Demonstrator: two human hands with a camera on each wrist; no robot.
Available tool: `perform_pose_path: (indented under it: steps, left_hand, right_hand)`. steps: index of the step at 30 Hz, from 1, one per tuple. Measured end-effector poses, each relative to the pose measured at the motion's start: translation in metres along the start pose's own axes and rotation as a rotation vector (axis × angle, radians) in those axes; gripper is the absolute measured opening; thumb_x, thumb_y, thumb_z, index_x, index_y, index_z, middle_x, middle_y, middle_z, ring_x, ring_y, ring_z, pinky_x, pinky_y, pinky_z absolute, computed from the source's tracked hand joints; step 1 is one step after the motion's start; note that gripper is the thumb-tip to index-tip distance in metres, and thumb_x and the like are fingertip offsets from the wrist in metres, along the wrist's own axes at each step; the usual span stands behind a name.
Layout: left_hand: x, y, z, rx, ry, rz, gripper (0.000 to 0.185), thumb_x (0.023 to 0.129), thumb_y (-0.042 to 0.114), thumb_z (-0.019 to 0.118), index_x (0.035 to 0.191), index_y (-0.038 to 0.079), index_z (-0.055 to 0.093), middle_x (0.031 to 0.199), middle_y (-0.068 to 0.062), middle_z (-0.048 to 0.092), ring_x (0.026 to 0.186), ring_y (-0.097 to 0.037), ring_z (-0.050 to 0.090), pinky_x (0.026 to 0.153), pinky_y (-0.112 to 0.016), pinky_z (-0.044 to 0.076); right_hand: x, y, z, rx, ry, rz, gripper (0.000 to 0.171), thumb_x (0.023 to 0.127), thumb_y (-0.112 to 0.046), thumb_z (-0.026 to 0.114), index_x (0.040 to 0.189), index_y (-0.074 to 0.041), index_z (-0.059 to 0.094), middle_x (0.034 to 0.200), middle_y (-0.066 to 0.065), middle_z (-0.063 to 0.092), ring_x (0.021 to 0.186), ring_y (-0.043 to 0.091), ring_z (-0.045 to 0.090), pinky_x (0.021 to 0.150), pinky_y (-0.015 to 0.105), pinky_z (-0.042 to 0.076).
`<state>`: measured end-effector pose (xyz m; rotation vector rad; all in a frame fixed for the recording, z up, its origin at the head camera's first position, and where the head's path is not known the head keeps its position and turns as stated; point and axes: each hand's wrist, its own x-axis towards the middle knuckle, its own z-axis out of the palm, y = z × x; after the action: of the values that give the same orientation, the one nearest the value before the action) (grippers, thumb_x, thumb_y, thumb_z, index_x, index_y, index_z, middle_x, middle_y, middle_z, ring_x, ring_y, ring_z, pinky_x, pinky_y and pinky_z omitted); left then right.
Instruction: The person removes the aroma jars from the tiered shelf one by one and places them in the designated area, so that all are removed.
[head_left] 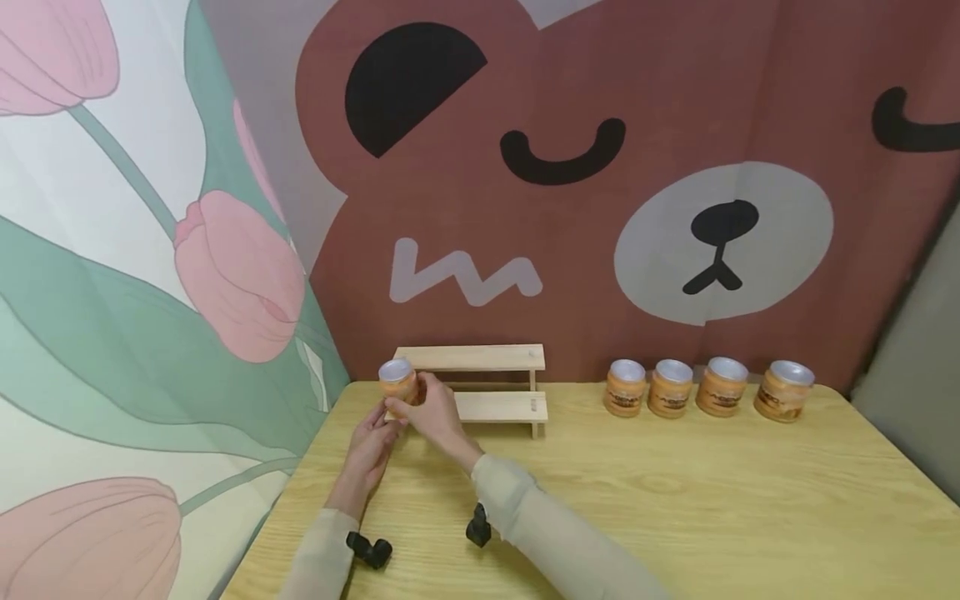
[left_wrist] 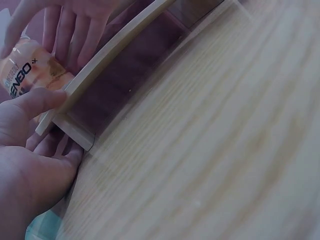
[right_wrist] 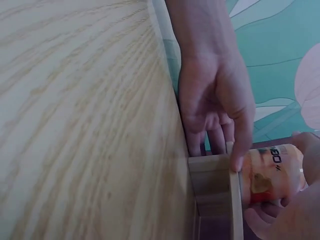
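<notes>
One orange jar (head_left: 397,382) of five brought as far as the stepped wooden rack (head_left: 480,358), at its left end and level with the lower step (head_left: 498,407); whether set down on the plank or held just over it, impossible to tell. Clasped from the right by the right hand (head_left: 435,417), fingers wrapped round its back and side. Left hand (head_left: 371,446) clamped on the rack's end, thumb (right_wrist: 239,150) over the plank edge right beside the jar's label, the other fingers tucked below. Four matching jars, silver-lidded, lined up in a row well off to the right on the tabletop (head_left: 675,500): first (head_left: 626,388), second (head_left: 671,388), third (head_left: 722,387), fourth (head_left: 784,391), all upright, none touched by either hand. Both steps otherwise bare along their length, upper one included. Judged from this layout: barely begun, with one jar at the rack and not yet let go, four-fifths of the row left, and room for them on both tiers.
</notes>
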<state>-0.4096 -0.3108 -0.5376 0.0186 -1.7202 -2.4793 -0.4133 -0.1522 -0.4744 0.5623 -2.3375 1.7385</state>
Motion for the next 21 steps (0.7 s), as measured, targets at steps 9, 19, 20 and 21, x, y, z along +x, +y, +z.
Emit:
perform_pose_path:
  steps: [9, 19, 20, 21]
  left_hand:
    - [0.001, -0.003, 0.002, -0.008, 0.001, 0.005, 0.079, 0.091, -0.016, 0.053, 0.160, -0.002, 0.019, 0.153, -0.010, 0.037, 0.070, -0.004, 0.044, 0.067, -0.017, 0.038]
    - [0.001, -0.003, -0.001, 0.004, -0.003, 0.014, 0.078, 0.091, -0.016, 0.051, 0.161, -0.003, 0.017, 0.160, -0.013, 0.030, 0.069, -0.004, 0.045, 0.064, -0.017, 0.038]
    - [0.001, -0.003, 0.000, 0.007, -0.005, 0.015, 0.078, 0.091, -0.016, 0.051, 0.161, -0.003, 0.018, 0.160, -0.013, 0.030, 0.069, -0.004, 0.045, 0.065, -0.017, 0.038]
    - [0.000, -0.002, 0.000, 0.010, -0.009, 0.016, 0.078, 0.091, -0.016, 0.051, 0.160, -0.003, 0.018, 0.160, -0.013, 0.030, 0.070, -0.004, 0.045, 0.064, -0.017, 0.037]
  right_hand:
    - [0.006, 0.010, 0.010, -0.025, 0.053, -0.031, 0.067, 0.088, -0.032, 0.083, 0.141, -0.003, 0.054, 0.127, 0.010, 0.065, 0.108, 0.022, 0.063, 0.085, 0.035, 0.054]
    - [0.011, 0.011, 0.018, -0.075, 0.093, -0.080, 0.058, 0.086, -0.025, 0.084, 0.135, -0.004, 0.059, 0.122, 0.009, 0.067, 0.108, 0.021, 0.064, 0.086, 0.033, 0.053]
    - [0.012, 0.011, 0.018, -0.080, 0.096, -0.088, 0.057, 0.086, -0.024, 0.084, 0.134, -0.005, 0.060, 0.121, 0.008, 0.067, 0.107, 0.021, 0.064, 0.086, 0.033, 0.054]
    - [0.012, 0.011, 0.018, -0.086, 0.100, -0.096, 0.056, 0.086, -0.024, 0.083, 0.133, -0.005, 0.060, 0.120, 0.008, 0.068, 0.106, 0.021, 0.064, 0.086, 0.034, 0.054]
